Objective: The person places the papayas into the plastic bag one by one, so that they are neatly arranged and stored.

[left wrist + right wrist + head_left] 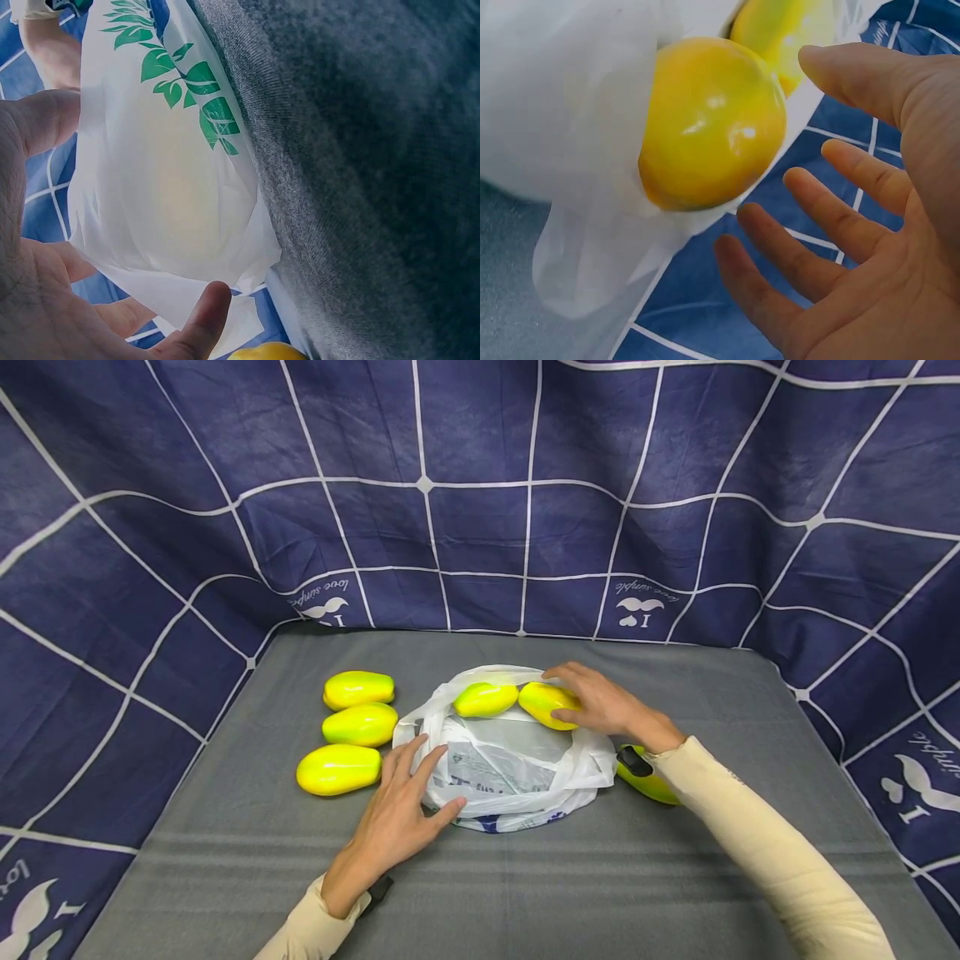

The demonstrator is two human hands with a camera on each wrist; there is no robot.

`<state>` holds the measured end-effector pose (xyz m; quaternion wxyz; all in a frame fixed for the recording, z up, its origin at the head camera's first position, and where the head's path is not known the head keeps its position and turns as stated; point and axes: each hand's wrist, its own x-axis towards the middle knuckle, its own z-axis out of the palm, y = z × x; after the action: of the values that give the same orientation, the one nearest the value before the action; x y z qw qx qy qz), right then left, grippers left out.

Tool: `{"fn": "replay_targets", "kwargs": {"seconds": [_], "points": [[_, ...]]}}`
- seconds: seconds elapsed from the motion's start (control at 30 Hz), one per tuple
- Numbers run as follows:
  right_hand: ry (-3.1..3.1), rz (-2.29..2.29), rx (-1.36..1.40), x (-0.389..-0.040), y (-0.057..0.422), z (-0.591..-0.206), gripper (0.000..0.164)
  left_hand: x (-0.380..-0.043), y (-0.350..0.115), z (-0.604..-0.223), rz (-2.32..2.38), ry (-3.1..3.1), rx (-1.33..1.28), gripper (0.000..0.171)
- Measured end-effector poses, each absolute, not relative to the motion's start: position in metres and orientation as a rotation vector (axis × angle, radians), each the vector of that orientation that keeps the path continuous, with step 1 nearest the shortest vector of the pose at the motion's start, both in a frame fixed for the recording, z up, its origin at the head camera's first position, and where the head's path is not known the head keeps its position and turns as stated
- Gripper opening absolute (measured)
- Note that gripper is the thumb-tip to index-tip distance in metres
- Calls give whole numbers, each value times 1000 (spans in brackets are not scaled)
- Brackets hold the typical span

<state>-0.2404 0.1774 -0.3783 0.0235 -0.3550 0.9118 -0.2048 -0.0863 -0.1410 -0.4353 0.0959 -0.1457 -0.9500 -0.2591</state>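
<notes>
A white plastic bag [517, 806] with green leaf print lies mouth-up on the grey surface. Two yellow-green papayas show in its mouth along the far side: one papaya [486, 700] in the middle and another papaya [550, 704] at the right. My right hand [600, 700] is beside the right papaya; in the right wrist view, its spread fingers [840, 217] stand apart from that papaya [712, 124]. At the bag's left rim is my left hand [401, 810], fingers spread. The left wrist view has its fingers [206, 319] next to the bag's side [172, 195].
Left of the bag, three papayas stand in a column: far [358, 690], middle [360, 725] and near [339, 769]. Another papaya [651, 783] lies to the right, partly under my right wrist. A blue gridded cloth [480, 527] rises behind and at the sides.
</notes>
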Motion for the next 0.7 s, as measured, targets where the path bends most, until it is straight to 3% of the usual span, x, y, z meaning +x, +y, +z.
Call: {"fn": "replay_targets", "kwargs": {"seconds": [0.7], "points": [[2879,-729,-1000,-227,220,-373,53,-87,-141,-435,-767,-2820,-429,76]]}}
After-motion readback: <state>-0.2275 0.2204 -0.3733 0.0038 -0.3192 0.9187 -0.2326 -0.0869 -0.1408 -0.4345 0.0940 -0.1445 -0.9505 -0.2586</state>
